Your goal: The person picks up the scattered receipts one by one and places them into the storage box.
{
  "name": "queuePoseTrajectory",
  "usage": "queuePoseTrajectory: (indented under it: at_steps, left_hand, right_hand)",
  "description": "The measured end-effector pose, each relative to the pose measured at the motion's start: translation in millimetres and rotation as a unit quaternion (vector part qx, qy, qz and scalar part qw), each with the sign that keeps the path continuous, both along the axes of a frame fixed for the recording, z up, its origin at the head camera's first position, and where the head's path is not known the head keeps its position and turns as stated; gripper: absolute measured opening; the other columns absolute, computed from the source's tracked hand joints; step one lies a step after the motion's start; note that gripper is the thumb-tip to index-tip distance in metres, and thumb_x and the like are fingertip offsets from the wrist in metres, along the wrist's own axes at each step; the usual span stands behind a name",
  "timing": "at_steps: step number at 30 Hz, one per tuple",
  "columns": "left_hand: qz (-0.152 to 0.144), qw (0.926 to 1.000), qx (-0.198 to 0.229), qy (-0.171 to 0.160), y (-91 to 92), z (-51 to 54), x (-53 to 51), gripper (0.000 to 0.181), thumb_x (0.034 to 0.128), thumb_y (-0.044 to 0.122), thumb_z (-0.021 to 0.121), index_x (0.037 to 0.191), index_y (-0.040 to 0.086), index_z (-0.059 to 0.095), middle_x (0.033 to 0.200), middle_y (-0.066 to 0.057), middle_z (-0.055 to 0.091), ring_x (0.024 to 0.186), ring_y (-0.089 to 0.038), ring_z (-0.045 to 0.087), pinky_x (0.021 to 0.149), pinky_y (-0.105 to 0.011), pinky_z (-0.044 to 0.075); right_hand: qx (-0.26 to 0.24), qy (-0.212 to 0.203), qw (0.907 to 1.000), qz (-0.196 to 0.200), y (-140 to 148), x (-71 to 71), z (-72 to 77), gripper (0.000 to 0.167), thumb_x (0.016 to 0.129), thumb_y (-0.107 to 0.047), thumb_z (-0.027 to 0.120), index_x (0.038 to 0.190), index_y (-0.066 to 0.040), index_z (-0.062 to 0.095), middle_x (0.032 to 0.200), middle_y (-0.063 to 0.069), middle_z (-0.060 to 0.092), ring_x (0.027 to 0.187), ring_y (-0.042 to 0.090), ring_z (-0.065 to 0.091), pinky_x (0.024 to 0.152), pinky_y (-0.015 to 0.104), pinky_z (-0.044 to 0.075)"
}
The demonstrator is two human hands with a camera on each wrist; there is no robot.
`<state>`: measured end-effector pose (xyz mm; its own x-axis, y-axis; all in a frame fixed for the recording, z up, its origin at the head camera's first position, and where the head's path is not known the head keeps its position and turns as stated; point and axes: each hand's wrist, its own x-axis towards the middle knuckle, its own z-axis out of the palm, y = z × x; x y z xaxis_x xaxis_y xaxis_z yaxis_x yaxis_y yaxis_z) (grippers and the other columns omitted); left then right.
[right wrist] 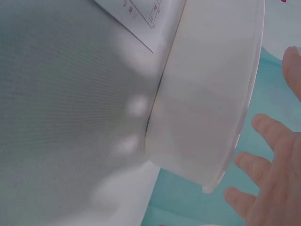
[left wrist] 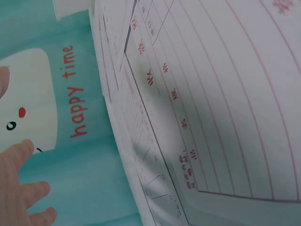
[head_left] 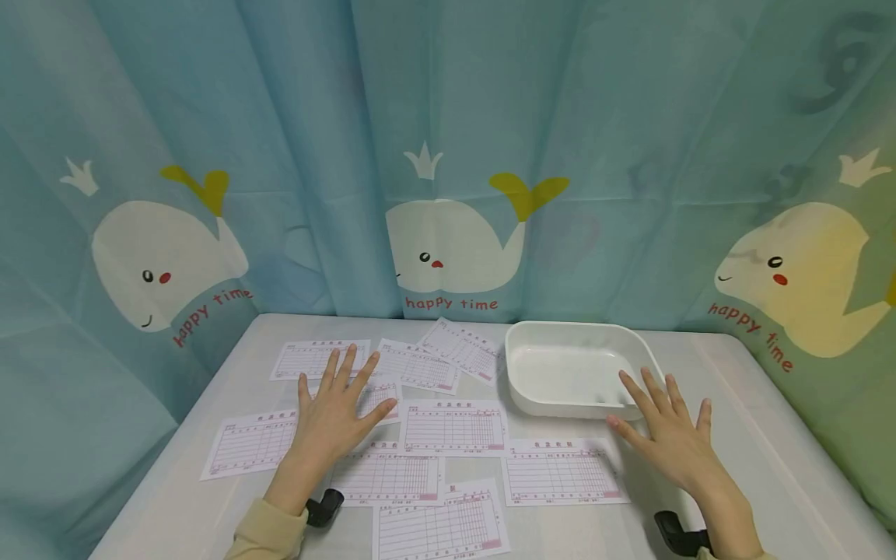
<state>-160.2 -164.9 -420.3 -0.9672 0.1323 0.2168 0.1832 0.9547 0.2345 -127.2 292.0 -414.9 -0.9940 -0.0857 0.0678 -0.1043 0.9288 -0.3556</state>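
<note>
Several white paper forms with red printed grids lie spread over the table, some overlapping; one form (head_left: 453,428) is near the middle, another form (head_left: 563,472) right of it. My left hand (head_left: 329,420), fingers spread, hovers above the forms on the left and holds nothing. In the left wrist view its fingers (left wrist: 21,160) show at the left edge, with a form (left wrist: 235,103) filling the right. My right hand (head_left: 675,435) is spread over the near right corner of a white plastic tray (head_left: 560,408), holding nothing. From the right wrist, the tray's side wall (right wrist: 202,94) stands beside the fingers (right wrist: 270,132).
A white cloth covers the table (head_left: 707,381). Behind it and at both sides hangs a blue-green curtain (head_left: 308,155) printed with whales. Black straps with small mounts sit on both wrists. One form (head_left: 462,350) reaches close to the tray's left side.
</note>
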Motion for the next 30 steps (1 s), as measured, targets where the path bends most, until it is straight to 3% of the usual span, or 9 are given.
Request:
queuePoseTrajectory:
  at_steps: [8,17,30]
  left_hand:
    - [-0.004,1.0,-0.001,0.007,1.6,-4.1,0.7,0.079,0.0853,0.068,0.051,0.152,0.032,0.027,0.161,-0.01,0.02,0.149,-0.035,0.014,0.107,-0.075,0.01]
    - [-0.007,0.9999,0.011,0.003,2.6,-6.7,5.0,0.079,0.086,0.066,0.052,0.152,0.031,0.026,0.161,-0.009,0.019,0.149,-0.034,0.013,0.108,-0.075,0.009]
    - [-0.019,0.9991,0.036,-0.01,6.2,-8.5,10.9,0.074,0.0894,0.062,0.051,0.151,0.026,0.031,0.159,-0.01,0.025,0.147,-0.036,0.021,0.106,-0.075,0.015]
  right_hand:
    - [-0.008,0.004,1.0,0.005,3,1.2,-0.7,0.077,0.094,-0.053,0.049,0.155,-0.025,0.012,0.161,0.021,0.006,0.148,0.041,-0.012,0.102,0.07,-0.026]
    - [-0.033,0.037,0.9987,0.01,8,-0.4,0.3,0.072,0.097,-0.047,0.048,0.155,-0.025,0.012,0.16,0.021,0.01,0.148,0.042,-0.004,0.103,0.07,-0.024]
    - [-0.082,0.101,0.9915,0.003,13,-7.9,-7.0,0.064,0.098,-0.036,0.051,0.152,-0.014,0.025,0.151,0.032,0.027,0.14,0.052,0.018,0.111,0.07,-0.009]
